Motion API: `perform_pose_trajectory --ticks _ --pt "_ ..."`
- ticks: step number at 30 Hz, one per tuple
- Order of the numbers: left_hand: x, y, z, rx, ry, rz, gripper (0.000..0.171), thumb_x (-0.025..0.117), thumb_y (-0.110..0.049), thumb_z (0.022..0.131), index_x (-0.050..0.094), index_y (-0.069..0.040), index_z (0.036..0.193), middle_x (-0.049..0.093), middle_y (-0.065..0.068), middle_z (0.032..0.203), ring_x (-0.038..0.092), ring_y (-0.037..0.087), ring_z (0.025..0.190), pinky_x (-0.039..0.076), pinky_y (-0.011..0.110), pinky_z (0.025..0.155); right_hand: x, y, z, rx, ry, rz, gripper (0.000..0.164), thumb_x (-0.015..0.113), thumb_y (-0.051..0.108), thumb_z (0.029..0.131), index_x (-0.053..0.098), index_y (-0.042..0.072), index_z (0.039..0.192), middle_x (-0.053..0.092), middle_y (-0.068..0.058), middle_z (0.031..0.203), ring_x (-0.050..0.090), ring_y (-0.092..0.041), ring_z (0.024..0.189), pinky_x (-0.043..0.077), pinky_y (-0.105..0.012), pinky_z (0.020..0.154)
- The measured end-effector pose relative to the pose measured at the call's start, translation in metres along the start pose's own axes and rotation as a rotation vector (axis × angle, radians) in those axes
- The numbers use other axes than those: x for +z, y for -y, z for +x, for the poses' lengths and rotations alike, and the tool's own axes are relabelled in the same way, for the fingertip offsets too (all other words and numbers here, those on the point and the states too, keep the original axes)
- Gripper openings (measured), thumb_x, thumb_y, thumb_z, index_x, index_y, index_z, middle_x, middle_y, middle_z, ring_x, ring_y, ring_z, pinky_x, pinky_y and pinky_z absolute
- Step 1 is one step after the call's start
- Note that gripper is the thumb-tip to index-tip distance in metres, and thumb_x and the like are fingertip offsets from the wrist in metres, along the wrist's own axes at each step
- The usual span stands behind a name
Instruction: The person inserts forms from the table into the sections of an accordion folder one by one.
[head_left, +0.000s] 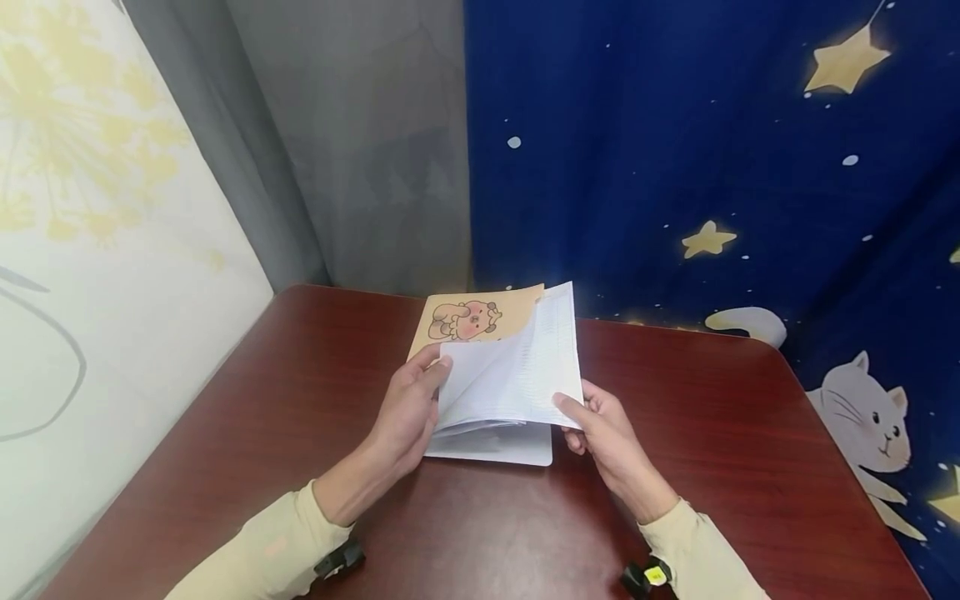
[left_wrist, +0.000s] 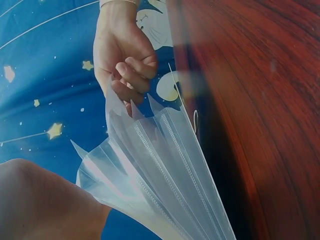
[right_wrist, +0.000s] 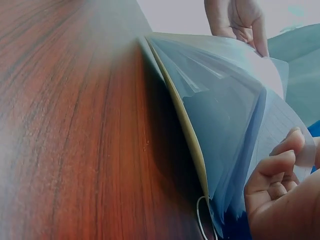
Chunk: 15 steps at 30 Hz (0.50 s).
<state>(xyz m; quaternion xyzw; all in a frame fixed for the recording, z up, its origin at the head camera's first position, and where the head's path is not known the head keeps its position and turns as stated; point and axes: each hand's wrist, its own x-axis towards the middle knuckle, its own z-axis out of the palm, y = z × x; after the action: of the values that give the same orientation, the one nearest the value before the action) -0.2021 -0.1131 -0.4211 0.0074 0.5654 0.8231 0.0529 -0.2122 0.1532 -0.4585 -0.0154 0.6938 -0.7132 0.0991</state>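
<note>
A folder with a tan cartoon-animal cover (head_left: 510, 304) stands partly spread above the table. Its clear plastic pockets (left_wrist: 160, 145) fan out in the left wrist view. With thumb on top, my left hand (head_left: 405, 408) pinches the left edge of a white leaf (head_left: 468, 362). My right hand (head_left: 609, 437) pinches the lower right corner of a white sheet with faint printed lines (head_left: 558, 342), thumb on its face. A pale back panel (head_left: 495, 446) shows beneath. How the sheet sits in the pockets is hidden.
The folder is over a dark red wooden table (head_left: 697, 417). A thin elastic loop (right_wrist: 201, 215) hangs at the folder's edge. Behind the table are a grey curtain (head_left: 367, 150) and a blue starry curtain (head_left: 637, 150); a white patterned wall (head_left: 112, 275) borders the left.
</note>
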Motion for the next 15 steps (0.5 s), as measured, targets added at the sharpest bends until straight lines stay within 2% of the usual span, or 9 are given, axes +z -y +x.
perform_pose_trajectory --ticks 5,11,15 --pt "0.0 0.001 0.0 0.008 -0.001 -0.012 0.036 0.043 -0.015 0.113 0.055 -0.004 0.145 0.049 0.003 0.148 0.04 0.013 0.141 0.025 0.036 0.127 0.006 0.001 0.006 -0.012 -0.01 -0.033 0.035 0.066 0.017 0.103 0.061 -0.001 0.132 0.074 0.007 0.078 0.042 -0.01 0.047 0.033 -0.021 0.05" --pt "0.0 0.0 0.0 0.008 -0.004 -0.013 0.036 0.043 -0.015 0.113 0.054 -0.003 0.145 0.049 0.004 0.148 0.039 0.013 0.143 0.022 0.037 0.129 0.018 0.005 0.013 -0.017 -0.018 -0.073 0.033 0.068 0.016 0.1 0.065 0.003 0.131 0.07 0.006 0.071 0.039 -0.011 0.047 0.03 -0.023 0.05" --pt "0.0 0.0 0.001 0.01 0.0 -0.016 0.036 0.043 -0.015 0.113 0.054 -0.004 0.145 0.05 0.005 0.146 0.04 0.014 0.141 0.023 0.037 0.129 0.027 0.009 0.017 -0.002 -0.029 -0.083 0.032 0.068 0.016 0.1 0.068 0.001 0.128 0.071 0.007 0.071 0.035 -0.011 0.047 0.027 -0.024 0.049"
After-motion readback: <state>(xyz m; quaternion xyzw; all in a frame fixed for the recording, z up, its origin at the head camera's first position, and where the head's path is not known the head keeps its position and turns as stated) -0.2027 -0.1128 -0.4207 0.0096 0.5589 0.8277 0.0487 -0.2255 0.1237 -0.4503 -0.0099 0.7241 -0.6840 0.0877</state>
